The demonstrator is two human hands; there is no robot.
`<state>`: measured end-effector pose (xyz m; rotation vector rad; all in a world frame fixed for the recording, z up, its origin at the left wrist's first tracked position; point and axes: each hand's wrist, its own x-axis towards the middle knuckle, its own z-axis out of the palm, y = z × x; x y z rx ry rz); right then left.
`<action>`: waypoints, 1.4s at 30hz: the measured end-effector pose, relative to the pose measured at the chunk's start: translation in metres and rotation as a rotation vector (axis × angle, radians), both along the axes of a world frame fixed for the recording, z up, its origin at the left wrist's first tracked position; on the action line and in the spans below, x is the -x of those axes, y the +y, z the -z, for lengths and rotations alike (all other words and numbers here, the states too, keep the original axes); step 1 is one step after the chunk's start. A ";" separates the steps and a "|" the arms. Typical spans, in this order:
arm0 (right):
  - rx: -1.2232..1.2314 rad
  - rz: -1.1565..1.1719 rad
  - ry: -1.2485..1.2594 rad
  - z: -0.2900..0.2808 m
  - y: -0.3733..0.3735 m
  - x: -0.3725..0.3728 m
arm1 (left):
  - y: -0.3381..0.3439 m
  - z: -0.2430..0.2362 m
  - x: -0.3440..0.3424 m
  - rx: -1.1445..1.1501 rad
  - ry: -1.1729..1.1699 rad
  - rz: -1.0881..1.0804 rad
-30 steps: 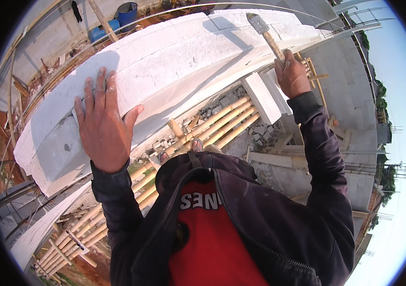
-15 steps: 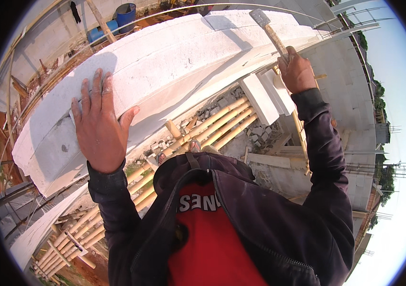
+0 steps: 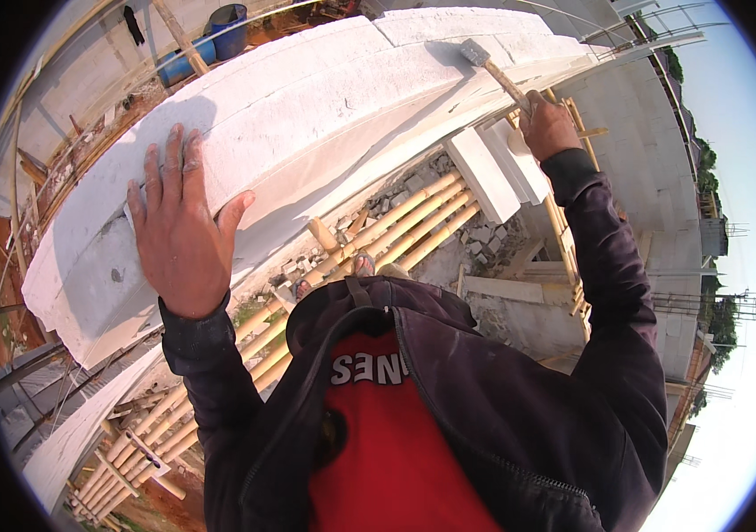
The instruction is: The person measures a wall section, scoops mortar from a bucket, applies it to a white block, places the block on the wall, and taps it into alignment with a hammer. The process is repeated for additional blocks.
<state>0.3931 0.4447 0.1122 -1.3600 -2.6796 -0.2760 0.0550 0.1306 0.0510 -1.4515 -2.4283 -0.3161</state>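
A mallet with a grey head and a wooden handle is in my right hand, the fingers wrapped round the lower handle. Its head is over the right part of a row of white blocks that forms the top of a wall; whether it touches them I cannot tell. Toward the left end of the same row, my left hand lies palm down on the blocks, fingers stretched out and thumb spread to the right.
Below the wall, bamboo poles make a platform where my feet show. Loose white blocks rest at its right end, with rubble on the ground beneath. Blue barrels stand beyond the wall, and a grey block wall rises at the right.
My right hand has tipped the mallet down and slightly left, bringing its head closer to its shadow on the blocks. The left hand keeps its place on the wall.
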 end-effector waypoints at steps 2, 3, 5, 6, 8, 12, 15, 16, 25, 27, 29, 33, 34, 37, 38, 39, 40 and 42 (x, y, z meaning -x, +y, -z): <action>-0.030 -0.021 0.010 -0.004 -0.003 -0.001 | 0.004 0.001 0.001 -0.019 0.001 -0.024; -0.031 -0.036 0.072 -0.010 -0.012 0.005 | 0.007 0.003 0.002 -0.034 0.005 -0.030; -0.022 -0.042 0.217 -0.023 -0.031 0.021 | 0.006 0.003 0.003 -0.036 0.013 -0.026; -0.020 -0.049 0.165 -0.013 -0.026 0.017 | 0.004 0.002 0.003 -0.029 0.007 -0.028; -0.053 -0.083 0.035 0.001 0.006 -0.004 | 0.001 0.001 -0.002 -0.023 -0.018 -0.008; -0.060 -0.093 0.071 -0.019 -0.014 0.017 | 0.002 0.001 0.000 -0.030 -0.009 -0.027; -0.037 -0.056 0.139 -0.008 -0.023 0.019 | 0.002 0.004 0.001 -0.045 -0.001 -0.026; -0.034 -0.036 0.068 0.006 -0.004 -0.001 | 0.003 0.003 0.000 -0.055 -0.010 -0.004; -0.048 0.003 0.098 -0.002 -0.015 0.009 | 0.002 0.001 -0.002 -0.022 0.002 -0.035; -0.064 0.054 -0.055 0.012 0.020 -0.016 | 0.003 -0.002 -0.004 -0.017 -0.011 -0.016; -0.025 0.013 0.085 0.003 -0.001 -0.012 | 0.005 -0.003 -0.001 -0.023 -0.018 -0.043; 0.003 -0.015 0.173 -0.003 -0.021 0.009 | 0.001 0.001 0.001 -0.032 -0.025 -0.023; -0.006 0.040 0.089 0.003 -0.015 0.008 | 0.000 0.001 -0.001 -0.042 -0.030 -0.007; -0.090 -0.042 0.014 0.013 0.022 -0.011 | 0.001 -0.001 -0.002 -0.041 -0.024 -0.008; -0.032 0.010 0.055 0.009 0.013 -0.006 | 0.003 -0.001 -0.001 -0.045 -0.022 -0.019; -0.014 0.011 0.075 0.001 0.005 0.005 | 0.005 0.000 0.000 -0.048 -0.020 -0.031; -0.021 0.018 0.109 -0.003 -0.008 0.012 | 0.004 -0.001 0.001 -0.041 -0.020 -0.021; -0.042 0.014 0.088 0.001 -0.005 0.017 | 0.002 -0.001 0.000 -0.031 -0.017 -0.029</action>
